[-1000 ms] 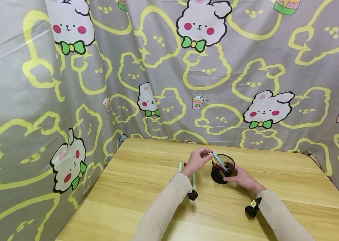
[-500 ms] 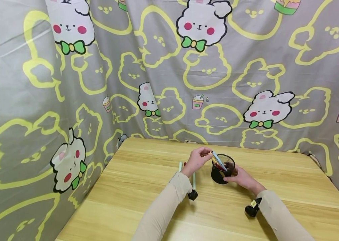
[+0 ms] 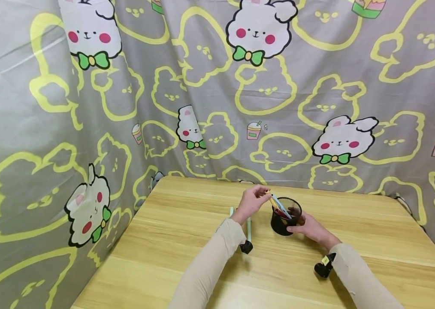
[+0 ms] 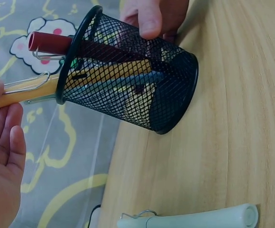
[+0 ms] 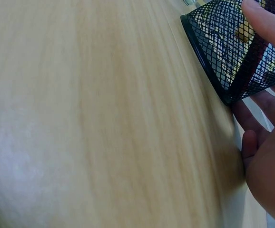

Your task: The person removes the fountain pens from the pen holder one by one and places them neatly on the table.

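Observation:
A black wire-mesh pen holder (image 3: 280, 226) stands on the table with several pens leaning in it. My right hand (image 3: 312, 228) grips its side, the thumb (image 5: 270, 26) on the mesh in the right wrist view. At the rim, my left hand (image 3: 251, 202) pinches the top of a yellow pen (image 4: 35, 91) with a wire clip; the lower part of that pen shows through the mesh. Beside it a red pen (image 4: 49, 42) sticks out of the holder, and a light blue pen (image 3: 280, 205) leans there too.
Pale green pens (image 3: 249, 230) lie on the wooden table (image 3: 163, 240) under and beside the left forearm; one pale green pen (image 4: 204, 218) shows its clip in the left wrist view. Black wrist cameras (image 3: 322, 269) hang under the sleeves. A patterned curtain (image 3: 217, 86) stands behind the table.
Over the last half second my left hand has risen slightly and shifted a little left, drawing the yellow pen up a bit. The right hand and the pen holder stay where they were.

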`<state>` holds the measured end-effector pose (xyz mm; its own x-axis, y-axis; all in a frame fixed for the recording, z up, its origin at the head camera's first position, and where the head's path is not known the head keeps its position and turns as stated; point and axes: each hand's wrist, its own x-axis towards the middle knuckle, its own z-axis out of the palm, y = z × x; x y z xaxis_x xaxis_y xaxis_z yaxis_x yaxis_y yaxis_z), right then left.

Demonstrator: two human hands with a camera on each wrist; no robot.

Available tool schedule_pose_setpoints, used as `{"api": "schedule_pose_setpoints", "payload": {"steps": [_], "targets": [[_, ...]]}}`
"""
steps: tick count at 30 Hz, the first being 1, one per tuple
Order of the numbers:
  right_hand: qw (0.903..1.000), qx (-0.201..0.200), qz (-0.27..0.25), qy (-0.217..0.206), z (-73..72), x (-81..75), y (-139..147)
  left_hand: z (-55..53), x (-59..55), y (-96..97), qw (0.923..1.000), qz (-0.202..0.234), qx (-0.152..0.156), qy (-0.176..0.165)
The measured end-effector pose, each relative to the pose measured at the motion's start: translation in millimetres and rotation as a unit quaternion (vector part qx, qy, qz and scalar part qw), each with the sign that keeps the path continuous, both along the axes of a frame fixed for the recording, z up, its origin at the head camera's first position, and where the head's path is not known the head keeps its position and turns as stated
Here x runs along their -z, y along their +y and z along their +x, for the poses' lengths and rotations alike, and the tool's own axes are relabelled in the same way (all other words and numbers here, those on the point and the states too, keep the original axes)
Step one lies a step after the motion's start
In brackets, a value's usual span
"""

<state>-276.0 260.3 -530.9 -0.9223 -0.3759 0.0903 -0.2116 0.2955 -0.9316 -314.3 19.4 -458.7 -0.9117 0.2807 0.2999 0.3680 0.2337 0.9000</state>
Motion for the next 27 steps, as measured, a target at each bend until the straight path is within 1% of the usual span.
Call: {"api": "schedule_pose_setpoints", "payload": {"steps": [5, 8, 13, 17, 22, 27], "targets": [[1.0, -0.005, -0.005, 0.002, -0.7, -1.0, -0.1, -1.1, -2.8, -0.6, 1.0, -0.001, -0.005, -0.003], [0.9999, -0.007, -0.01, 0.001, -0.2, -1.4, -0.1, -2.6, -6.3, -2.8, 1.0, 0.0, -0.004, 0.006], [0.9999, -0.007, -0.015, 0.0, 0.7, -1.2, 0.4, -6.7, -12.2, -8.5, 0.9996, 0.014, -0.004, 0.026], [0.9999, -0.004, -0.013, -0.002, 0.9, -0.8, 0.7, -7.7, -17.9, -12.4, 0.9994, 0.02, -0.01, 0.024], [1.0, -0.001, -0.003, 0.001, 1.0, -0.7, 0.2, -8.4, -23.3, -16.8, 0.9995, 0.016, -0.011, 0.025], [1.0, 0.0, -0.001, -0.002, 0.5, 0.2, 0.9, -10.0, -27.4, -22.0, 0.999, 0.027, -0.017, 0.033]]}}
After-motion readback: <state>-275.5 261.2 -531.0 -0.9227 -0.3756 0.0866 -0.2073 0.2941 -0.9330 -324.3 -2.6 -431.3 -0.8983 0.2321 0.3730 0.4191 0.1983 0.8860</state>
